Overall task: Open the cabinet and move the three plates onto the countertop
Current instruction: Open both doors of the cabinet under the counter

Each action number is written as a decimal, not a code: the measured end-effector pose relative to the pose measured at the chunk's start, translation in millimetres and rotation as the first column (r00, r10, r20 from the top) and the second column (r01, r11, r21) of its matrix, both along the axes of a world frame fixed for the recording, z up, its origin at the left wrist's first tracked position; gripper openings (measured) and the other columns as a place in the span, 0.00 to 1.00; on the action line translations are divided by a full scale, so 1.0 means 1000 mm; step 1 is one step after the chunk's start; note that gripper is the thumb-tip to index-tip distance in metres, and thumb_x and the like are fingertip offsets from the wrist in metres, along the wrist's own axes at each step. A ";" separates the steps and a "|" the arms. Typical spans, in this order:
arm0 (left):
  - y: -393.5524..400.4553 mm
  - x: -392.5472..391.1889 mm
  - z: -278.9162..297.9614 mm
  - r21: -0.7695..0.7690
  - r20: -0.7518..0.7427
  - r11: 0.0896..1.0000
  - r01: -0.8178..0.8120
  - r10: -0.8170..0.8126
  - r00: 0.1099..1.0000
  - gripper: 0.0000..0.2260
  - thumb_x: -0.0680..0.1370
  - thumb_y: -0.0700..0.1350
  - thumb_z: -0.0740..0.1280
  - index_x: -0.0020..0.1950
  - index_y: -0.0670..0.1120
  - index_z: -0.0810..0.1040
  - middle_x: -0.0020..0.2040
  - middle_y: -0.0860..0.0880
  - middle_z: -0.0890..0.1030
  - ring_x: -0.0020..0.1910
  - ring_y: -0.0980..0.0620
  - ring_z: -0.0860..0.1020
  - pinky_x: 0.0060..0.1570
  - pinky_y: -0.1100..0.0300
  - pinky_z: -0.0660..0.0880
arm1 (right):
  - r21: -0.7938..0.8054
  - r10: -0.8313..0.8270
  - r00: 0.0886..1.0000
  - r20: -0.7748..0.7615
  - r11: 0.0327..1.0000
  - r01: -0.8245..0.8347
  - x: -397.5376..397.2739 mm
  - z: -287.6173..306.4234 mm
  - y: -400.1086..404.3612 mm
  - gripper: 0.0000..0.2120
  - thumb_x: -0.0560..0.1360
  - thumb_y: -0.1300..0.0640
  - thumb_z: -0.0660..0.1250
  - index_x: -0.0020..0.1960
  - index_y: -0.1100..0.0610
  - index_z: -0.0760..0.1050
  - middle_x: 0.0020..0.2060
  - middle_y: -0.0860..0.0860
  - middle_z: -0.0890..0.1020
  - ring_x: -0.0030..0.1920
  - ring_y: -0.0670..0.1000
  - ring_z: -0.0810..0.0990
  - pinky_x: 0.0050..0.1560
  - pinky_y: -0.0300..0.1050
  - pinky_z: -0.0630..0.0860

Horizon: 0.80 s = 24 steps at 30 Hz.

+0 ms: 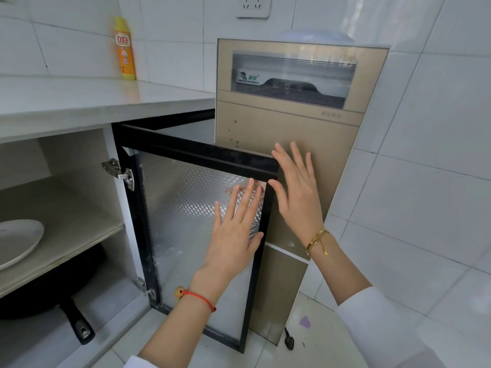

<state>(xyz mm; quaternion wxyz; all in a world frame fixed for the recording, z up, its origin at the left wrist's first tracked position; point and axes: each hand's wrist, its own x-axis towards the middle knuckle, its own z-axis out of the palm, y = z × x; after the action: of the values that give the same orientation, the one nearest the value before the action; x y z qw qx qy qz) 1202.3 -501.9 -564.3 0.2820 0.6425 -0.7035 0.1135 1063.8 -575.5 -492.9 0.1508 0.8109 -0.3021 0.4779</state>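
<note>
both grips released: left hand (233,235) flat on cabinet door (202,235), right hand (297,192) at its free edge, steadying it open for access to plate (18,241).

Bright, even daylight; soft shadow inside the cabinet (66,181) at lower left. Wide-angle bending at the edges; the bottle (125,49) at upper left is blurred.
</note>
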 end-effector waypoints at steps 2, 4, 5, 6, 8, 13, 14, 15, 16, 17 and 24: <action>0.005 0.001 0.002 0.016 -0.009 1.000 0.009 -0.009 1.000 0.39 0.80 0.54 0.62 0.78 0.55 0.34 0.77 0.56 0.29 0.78 0.49 0.32 0.73 0.44 0.35 | -0.007 0.001 1.000 -0.014 1.000 -0.001 -0.001 0.002 0.004 0.21 0.80 0.57 0.61 0.73 0.56 0.64 0.74 0.50 0.67 0.78 0.52 0.56 0.79 0.55 0.50; 0.011 0.001 0.003 0.021 -0.011 1.000 0.011 -0.011 1.000 0.39 0.80 0.53 0.62 0.79 0.55 0.34 0.77 0.56 0.29 0.77 0.49 0.32 0.73 0.43 0.36 | -0.013 0.008 1.000 -0.025 1.000 -0.008 -0.001 0.004 0.009 0.21 0.80 0.57 0.62 0.73 0.56 0.65 0.74 0.50 0.68 0.78 0.51 0.57 0.79 0.52 0.49; 0.015 0.002 0.003 0.013 -0.005 1.000 0.009 -0.009 1.000 0.39 0.80 0.53 0.62 0.79 0.55 0.35 0.78 0.56 0.30 0.78 0.49 0.32 0.74 0.42 0.37 | -0.009 0.012 1.000 -0.027 1.000 -0.012 -0.001 0.004 0.013 0.21 0.80 0.57 0.62 0.73 0.56 0.65 0.74 0.50 0.68 0.78 0.51 0.57 0.79 0.51 0.49; 0.019 0.004 0.003 0.001 0.003 1.000 0.008 -0.008 1.000 0.39 0.80 0.53 0.62 0.79 0.55 0.35 0.78 0.56 0.31 0.78 0.49 0.32 0.74 0.41 0.38 | -0.002 0.016 0.999 -0.029 1.000 -0.016 0.000 0.005 0.016 0.21 0.80 0.56 0.62 0.73 0.56 0.65 0.74 0.50 0.68 0.78 0.50 0.57 0.79 0.49 0.50; 0.027 0.008 0.004 -0.020 0.015 1.000 -0.002 0.002 1.000 0.40 0.80 0.52 0.63 0.79 0.55 0.36 0.79 0.56 0.32 0.78 0.49 0.32 0.74 0.41 0.39 | 0.006 0.017 0.999 -0.034 1.000 -0.017 0.001 0.005 0.025 0.22 0.80 0.55 0.62 0.73 0.57 0.65 0.74 0.50 0.68 0.78 0.50 0.58 0.79 0.48 0.50; 0.054 0.029 0.013 -0.064 -0.006 0.997 -0.033 0.032 0.999 0.38 0.80 0.52 0.63 0.79 0.56 0.38 0.79 0.57 0.34 0.79 0.50 0.35 0.76 0.39 0.42 | -0.043 -0.011 0.997 -0.076 0.999 0.008 0.003 0.010 0.043 0.22 0.79 0.56 0.63 0.72 0.58 0.66 0.73 0.52 0.69 0.78 0.53 0.57 0.79 0.53 0.50; 0.061 0.035 0.017 -0.070 -0.014 0.997 -0.039 0.039 0.999 0.38 0.80 0.51 0.62 0.79 0.56 0.38 0.79 0.57 0.35 0.79 0.50 0.36 0.76 0.39 0.43 | -0.064 -0.021 0.995 -0.094 0.998 0.015 0.004 0.012 0.046 0.22 0.79 0.55 0.63 0.72 0.58 0.66 0.73 0.53 0.69 0.78 0.53 0.57 0.79 0.55 0.50; 0.068 0.042 0.020 -0.076 -0.021 0.996 -0.046 0.045 0.999 0.37 0.80 0.51 0.62 0.80 0.55 0.38 0.80 0.57 0.35 0.79 0.50 0.36 0.76 0.39 0.43 | -0.085 -0.029 0.994 -0.110 0.996 0.019 0.006 0.013 0.050 0.22 0.79 0.55 0.63 0.72 0.58 0.66 0.73 0.53 0.69 0.78 0.54 0.57 0.79 0.56 0.49; 0.075 0.048 0.024 -0.083 -0.027 0.995 -0.055 0.053 0.998 0.37 0.80 0.50 0.62 0.80 0.55 0.39 0.80 0.57 0.36 0.79 0.50 0.36 0.76 0.38 0.44 | -0.105 -0.033 0.992 -0.122 0.994 0.020 0.009 0.015 0.054 0.22 0.80 0.54 0.63 0.72 0.58 0.66 0.73 0.53 0.69 0.78 0.54 0.57 0.79 0.57 0.48; 0.083 0.054 0.027 -0.089 -0.032 0.994 -0.069 0.067 0.997 0.37 0.80 0.50 0.62 0.80 0.54 0.39 0.80 0.56 0.36 0.79 0.50 0.36 0.76 0.38 0.45 | -0.125 -0.030 0.991 -0.131 0.992 0.014 0.013 0.016 0.058 0.21 0.80 0.54 0.62 0.72 0.58 0.66 0.73 0.53 0.69 0.78 0.54 0.57 0.79 0.57 0.47; 0.149 0.098 0.047 -0.123 -0.064 0.966 -0.228 0.222 0.973 0.35 0.81 0.51 0.61 0.80 0.53 0.41 0.81 0.56 0.40 0.79 0.51 0.38 0.77 0.40 0.46 | -0.148 0.174 0.975 -0.140 0.970 -0.194 0.075 0.020 0.098 0.21 0.82 0.54 0.60 0.73 0.59 0.66 0.73 0.52 0.68 0.78 0.54 0.57 0.79 0.57 0.48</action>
<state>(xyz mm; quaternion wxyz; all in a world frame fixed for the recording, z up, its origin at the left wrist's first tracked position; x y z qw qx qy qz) 1300.0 -353.1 -516.8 0.3259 0.7010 -0.6099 0.1742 1139.0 -477.5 -472.6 0.1894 0.8491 -0.1757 0.4607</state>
